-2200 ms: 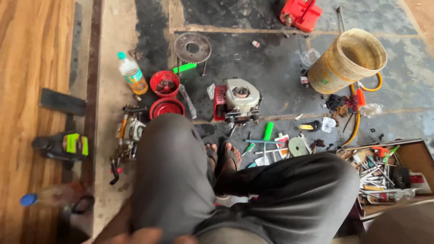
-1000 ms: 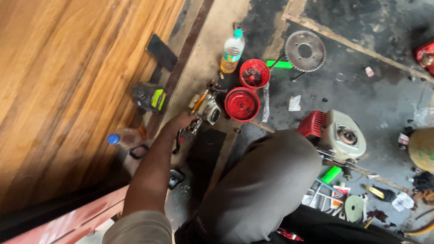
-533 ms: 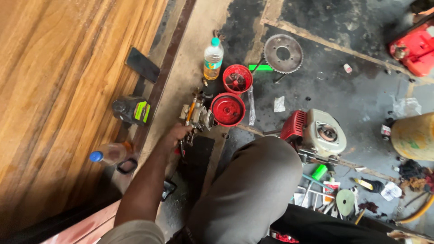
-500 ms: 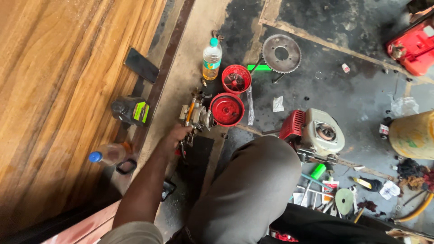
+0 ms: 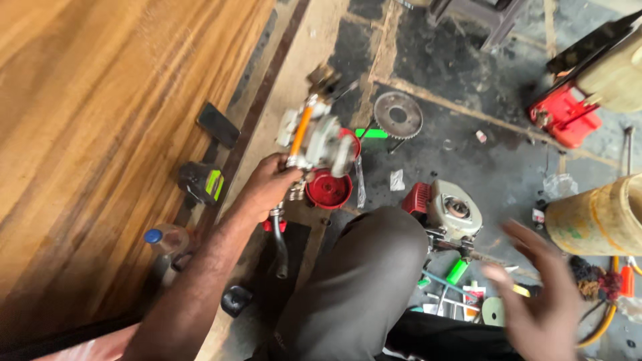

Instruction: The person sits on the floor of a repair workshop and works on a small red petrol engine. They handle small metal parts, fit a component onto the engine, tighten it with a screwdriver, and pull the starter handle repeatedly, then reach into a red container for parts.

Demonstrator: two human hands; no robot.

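My left hand (image 5: 265, 190) grips a greasy metal engine part (image 5: 314, 134) with an orange tube and a dangling black hose (image 5: 279, 244), lifted above the floor. It hangs over two red round cups (image 5: 328, 188). My right hand (image 5: 542, 301) is blurred at the lower right, fingers spread, holding nothing, raised over scattered tools. My grey-trousered knee (image 5: 364, 281) lies between the hands.
A small red and cream engine (image 5: 448, 208) sits right of my knee. A toothed metal disc (image 5: 398, 115) and a green-handled tool (image 5: 371, 133) lie beyond. A yellow bucket (image 5: 598, 217), red container (image 5: 562, 113), dark phone (image 5: 217, 125), green-black device (image 5: 202, 182) and blue-capped bottle (image 5: 164, 238) surround me.
My left hand has taken hold of the engine part on the floor and lifted it up. My right hand has come into view at the lower right. The camera has moved closer.
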